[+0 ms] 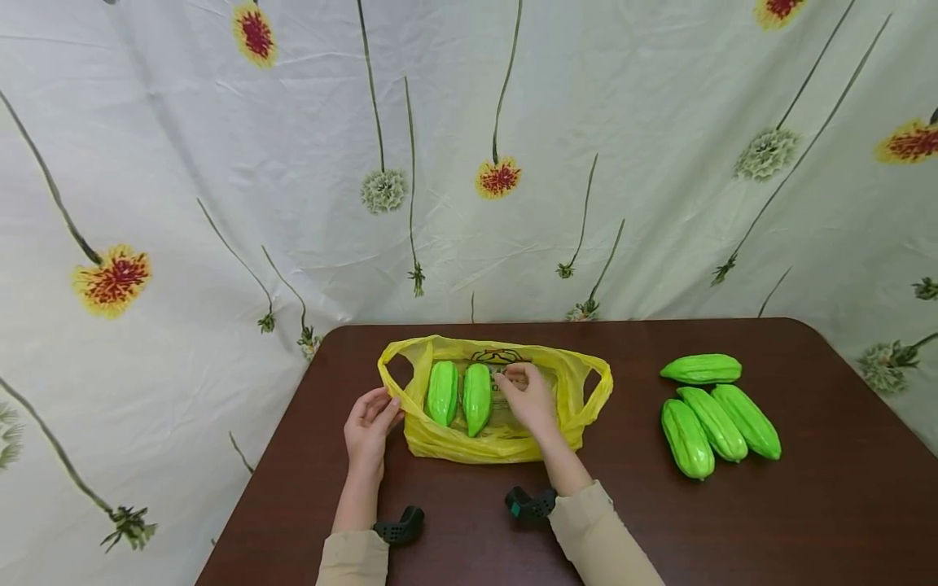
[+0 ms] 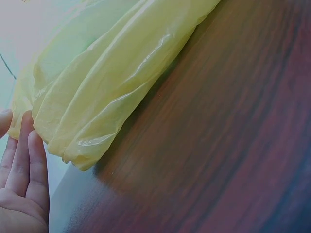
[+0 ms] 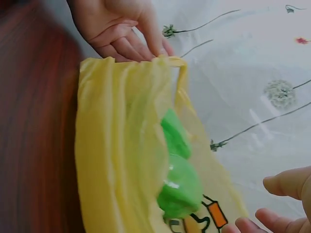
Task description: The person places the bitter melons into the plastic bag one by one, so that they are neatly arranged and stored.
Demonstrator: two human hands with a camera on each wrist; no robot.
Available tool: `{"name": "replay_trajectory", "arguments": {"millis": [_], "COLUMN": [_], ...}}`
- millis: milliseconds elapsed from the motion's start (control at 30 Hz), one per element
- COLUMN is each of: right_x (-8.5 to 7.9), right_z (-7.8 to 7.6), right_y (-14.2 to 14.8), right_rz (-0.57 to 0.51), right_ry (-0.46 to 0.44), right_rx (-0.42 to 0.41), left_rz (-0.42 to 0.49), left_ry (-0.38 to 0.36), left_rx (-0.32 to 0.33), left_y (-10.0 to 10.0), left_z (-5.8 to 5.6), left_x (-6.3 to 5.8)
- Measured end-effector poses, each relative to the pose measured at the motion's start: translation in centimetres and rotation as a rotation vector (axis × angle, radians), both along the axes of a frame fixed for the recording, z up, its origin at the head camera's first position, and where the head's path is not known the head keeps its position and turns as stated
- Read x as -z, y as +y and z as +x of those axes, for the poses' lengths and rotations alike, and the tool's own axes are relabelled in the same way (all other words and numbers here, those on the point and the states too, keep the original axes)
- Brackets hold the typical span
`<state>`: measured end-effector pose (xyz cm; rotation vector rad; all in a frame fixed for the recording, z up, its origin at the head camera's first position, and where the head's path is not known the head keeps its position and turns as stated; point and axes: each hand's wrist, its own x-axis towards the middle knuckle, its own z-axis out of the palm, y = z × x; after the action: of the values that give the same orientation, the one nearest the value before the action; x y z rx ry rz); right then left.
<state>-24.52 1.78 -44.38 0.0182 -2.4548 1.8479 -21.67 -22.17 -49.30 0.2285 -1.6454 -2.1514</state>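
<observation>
Your left hand point(image 1: 369, 427) pinches yellow bag point(image 1: 476, 451); right hand point(image 1: 531, 399) over it, fingers loose, empty. Likely mid-loading: two green gourds point(image 1: 478, 397) inside; next calls for reaching outer gourds point(image 1: 712, 424).

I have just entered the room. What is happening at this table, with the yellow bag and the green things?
A person is at work with bare hands. The left hand pinches the left side of the yellow plastic bag, which lies open on the dark table. The right hand is over the bag's opening, its fingers holding nothing. Two green ridged pieces lie inside; four more pieces are on the table to the right.
</observation>
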Motion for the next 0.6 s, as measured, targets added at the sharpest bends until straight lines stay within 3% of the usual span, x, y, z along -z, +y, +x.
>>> {"name": "replay_trajectory", "arguments": {"millis": [600], "right_x": [-3.3], "right_z": [0.8], "right_y": [5.2], "right_rz": [-0.078], "right_ry": [0.099], "right_rx": [0.011], "left_rz": [0.0], "left_ry": [-0.01], "left_rx": [-0.004], "left_y": [0.1], "left_z": [0.0], "left_x": [-0.1]}}
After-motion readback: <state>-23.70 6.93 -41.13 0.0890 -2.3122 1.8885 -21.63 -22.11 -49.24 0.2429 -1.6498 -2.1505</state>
